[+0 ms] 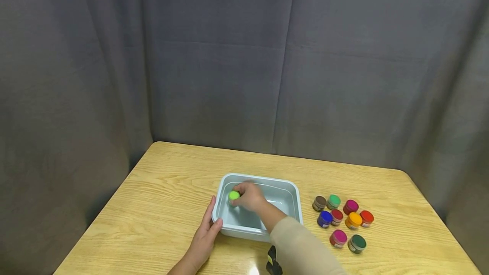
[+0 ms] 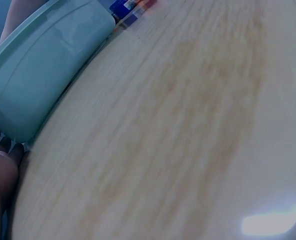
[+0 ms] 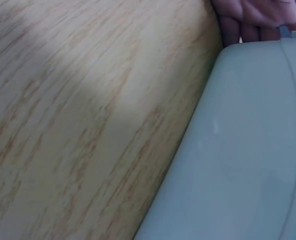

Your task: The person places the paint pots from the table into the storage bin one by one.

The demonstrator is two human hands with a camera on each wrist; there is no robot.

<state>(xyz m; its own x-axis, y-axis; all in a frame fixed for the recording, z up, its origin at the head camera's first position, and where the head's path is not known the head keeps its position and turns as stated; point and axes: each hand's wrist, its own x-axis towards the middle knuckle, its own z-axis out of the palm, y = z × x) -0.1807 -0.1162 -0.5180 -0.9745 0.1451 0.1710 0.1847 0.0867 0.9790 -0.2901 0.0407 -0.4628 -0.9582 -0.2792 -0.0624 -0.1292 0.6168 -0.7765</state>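
A pale blue-grey plastic tub (image 1: 263,235) stands on the wooden table. Inside it, near the left end, my right hand (image 1: 250,196) pinches a small paint jar with a lime-green lid (image 1: 234,195). My left hand (image 1: 202,241) holds the tub's near left corner, thumb by the front rim and fingers along the left wall. In the right wrist view, the left hand's fingers (image 3: 250,30) meet the tub's corner. The left wrist view shows the tub's outer wall (image 2: 48,65) close up, with part of the left hand (image 2: 3,172) at its lower corner.
Right of the tub, several small paint jars stand in a loose group, among them a blue one (image 1: 324,219), an orange one (image 1: 353,220) and a dark green one (image 1: 357,244). A black object (image 1: 273,262) shows beside the right sleeve. Grey curtains (image 1: 214,63) surround the table.
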